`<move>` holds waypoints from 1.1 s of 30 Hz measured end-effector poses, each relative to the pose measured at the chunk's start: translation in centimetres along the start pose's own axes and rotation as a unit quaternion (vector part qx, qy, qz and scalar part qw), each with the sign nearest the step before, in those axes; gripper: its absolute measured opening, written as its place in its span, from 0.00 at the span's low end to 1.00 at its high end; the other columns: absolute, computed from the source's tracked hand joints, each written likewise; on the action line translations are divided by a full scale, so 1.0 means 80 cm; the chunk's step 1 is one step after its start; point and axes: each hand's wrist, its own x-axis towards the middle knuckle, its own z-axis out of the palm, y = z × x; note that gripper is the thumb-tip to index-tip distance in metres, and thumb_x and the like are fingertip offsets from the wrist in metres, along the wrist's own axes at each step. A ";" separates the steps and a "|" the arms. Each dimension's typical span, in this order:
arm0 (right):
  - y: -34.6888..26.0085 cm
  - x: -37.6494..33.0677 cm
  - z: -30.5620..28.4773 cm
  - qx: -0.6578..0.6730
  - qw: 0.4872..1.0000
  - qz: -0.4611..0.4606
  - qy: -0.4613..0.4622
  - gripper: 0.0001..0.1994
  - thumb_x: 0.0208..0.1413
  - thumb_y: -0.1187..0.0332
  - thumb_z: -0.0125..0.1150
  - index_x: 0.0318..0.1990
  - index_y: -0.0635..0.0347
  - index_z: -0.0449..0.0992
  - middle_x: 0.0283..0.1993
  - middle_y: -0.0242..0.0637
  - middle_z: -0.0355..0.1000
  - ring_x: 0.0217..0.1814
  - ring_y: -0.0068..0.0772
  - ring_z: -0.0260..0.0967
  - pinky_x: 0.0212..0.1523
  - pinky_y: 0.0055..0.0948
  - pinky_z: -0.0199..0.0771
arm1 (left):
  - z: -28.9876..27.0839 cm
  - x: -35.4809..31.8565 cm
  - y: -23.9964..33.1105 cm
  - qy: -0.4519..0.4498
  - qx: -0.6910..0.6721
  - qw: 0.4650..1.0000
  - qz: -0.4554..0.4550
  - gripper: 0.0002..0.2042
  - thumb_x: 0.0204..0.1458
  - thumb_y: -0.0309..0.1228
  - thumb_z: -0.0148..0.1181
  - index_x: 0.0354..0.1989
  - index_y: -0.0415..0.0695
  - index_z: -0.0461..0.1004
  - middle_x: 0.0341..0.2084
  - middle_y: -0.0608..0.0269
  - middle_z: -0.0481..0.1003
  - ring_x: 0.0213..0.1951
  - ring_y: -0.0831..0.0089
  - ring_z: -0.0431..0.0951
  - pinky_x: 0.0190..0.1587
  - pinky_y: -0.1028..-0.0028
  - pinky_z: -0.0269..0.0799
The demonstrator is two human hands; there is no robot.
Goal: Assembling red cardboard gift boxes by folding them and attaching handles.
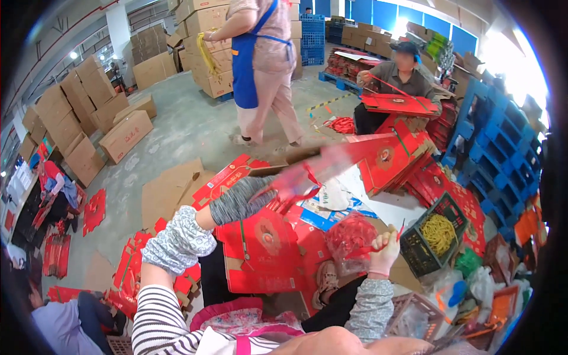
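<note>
My left hand, in a grey knit glove, reaches across the middle and grips a flat red carton, smeared by motion. Its fingers are mostly hidden by the blur. A red ribbon loop shows against the carton. To the right, my right hand, in a white glove, is closed on a red cord whose end sticks up past the fingers. Beside that hand lies a clear plastic bag of red cords. Flattened red cartons lie in front of me.
A dark green crate of yellow cords stands at right, near blue pallets. Stacked red cartons lie ahead. A co-worker sits beyond with a red carton and cord; another person in a blue apron stands by brown boxes.
</note>
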 end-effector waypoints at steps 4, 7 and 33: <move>0.014 -0.004 -0.004 0.025 0.995 0.086 0.036 0.15 0.64 0.58 0.40 0.40 0.61 0.67 0.12 0.22 0.48 0.08 0.15 0.37 0.08 0.19 0.36 | 0.000 -0.009 -0.008 -0.085 0.236 0.956 0.151 0.26 0.54 0.31 0.47 0.63 0.47 0.55 0.60 0.54 0.57 0.60 0.59 0.60 0.60 0.64 0.57; 0.012 -0.008 -0.004 -0.009 0.994 0.097 0.040 0.18 0.63 0.54 0.41 0.36 0.61 0.67 0.12 0.22 0.47 0.08 0.16 0.39 0.09 0.19 0.37 | 0.045 -0.035 -0.064 -0.072 0.402 0.890 0.203 0.26 0.49 0.25 0.48 0.60 0.52 0.60 0.47 0.51 0.69 0.43 0.58 0.75 0.39 0.66 0.75; 0.069 -0.060 0.041 -0.390 0.897 0.122 -0.170 0.22 0.64 0.53 0.39 0.39 0.65 0.72 0.12 0.22 0.55 0.10 0.13 0.45 0.10 0.17 0.42 | 0.138 -0.176 -0.125 -0.455 0.199 0.868 0.015 0.40 0.40 0.46 0.65 0.63 0.53 0.54 0.61 0.54 0.57 0.62 0.58 0.56 0.63 0.62 0.50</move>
